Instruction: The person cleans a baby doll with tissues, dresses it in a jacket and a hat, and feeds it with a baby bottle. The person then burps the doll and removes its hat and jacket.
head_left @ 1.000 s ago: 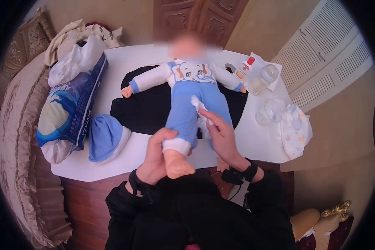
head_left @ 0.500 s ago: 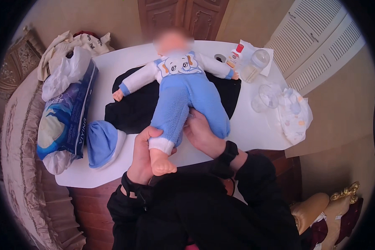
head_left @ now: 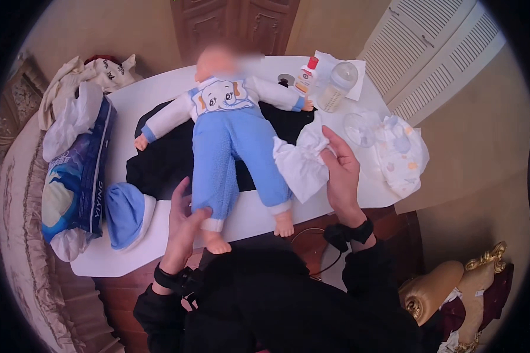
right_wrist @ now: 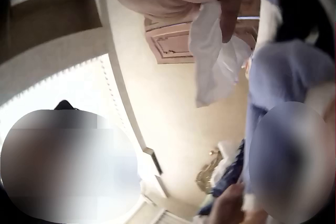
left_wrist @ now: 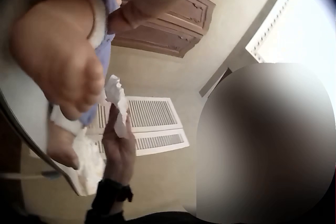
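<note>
Louvres (left_wrist: 149,115) behind cloth (left_wrist: 118,98), left-wrist view only

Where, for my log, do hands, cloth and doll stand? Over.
Right hand pinches cloth. Doll on its back, left hand at its leg. Diaper off to the side, seemingly not in the way.

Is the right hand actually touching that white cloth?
Touching: the head view shows the right hand pinching the white cloth between thumb and fingers.
</note>
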Tool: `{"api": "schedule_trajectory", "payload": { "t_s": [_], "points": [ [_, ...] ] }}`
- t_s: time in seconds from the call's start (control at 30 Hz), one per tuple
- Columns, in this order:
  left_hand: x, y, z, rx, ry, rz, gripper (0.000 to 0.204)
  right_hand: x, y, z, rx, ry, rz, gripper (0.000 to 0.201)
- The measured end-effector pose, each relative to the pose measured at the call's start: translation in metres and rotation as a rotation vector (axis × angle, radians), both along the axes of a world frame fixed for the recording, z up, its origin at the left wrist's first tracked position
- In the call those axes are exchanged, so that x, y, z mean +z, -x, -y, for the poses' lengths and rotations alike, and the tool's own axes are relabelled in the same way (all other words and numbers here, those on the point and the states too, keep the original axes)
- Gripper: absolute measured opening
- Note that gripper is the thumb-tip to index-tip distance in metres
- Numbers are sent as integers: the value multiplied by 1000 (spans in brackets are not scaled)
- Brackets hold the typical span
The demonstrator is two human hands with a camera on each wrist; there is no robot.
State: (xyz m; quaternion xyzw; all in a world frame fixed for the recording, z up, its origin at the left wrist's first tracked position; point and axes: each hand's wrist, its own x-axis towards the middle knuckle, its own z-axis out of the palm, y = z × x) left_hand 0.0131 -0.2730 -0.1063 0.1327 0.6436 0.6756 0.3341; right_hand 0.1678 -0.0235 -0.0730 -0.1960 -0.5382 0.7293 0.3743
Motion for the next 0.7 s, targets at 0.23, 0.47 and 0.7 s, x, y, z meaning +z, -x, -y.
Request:
{"api": "schedule_trajectory", "payload": {
  "t_s": [0.23,0.47,0.7],
  "points": [
    [14,-28,-21,-23,83,-878,62,5,25,-21,53,-55,-14,37],
    [27,-60,-91,-220,-21,251,65,-11,69,-19,91,-1144,324,43],
    [10,-50,-117,-165,30,267,56,-29,71,-16,77,-1293,333,39]
  ]
}}
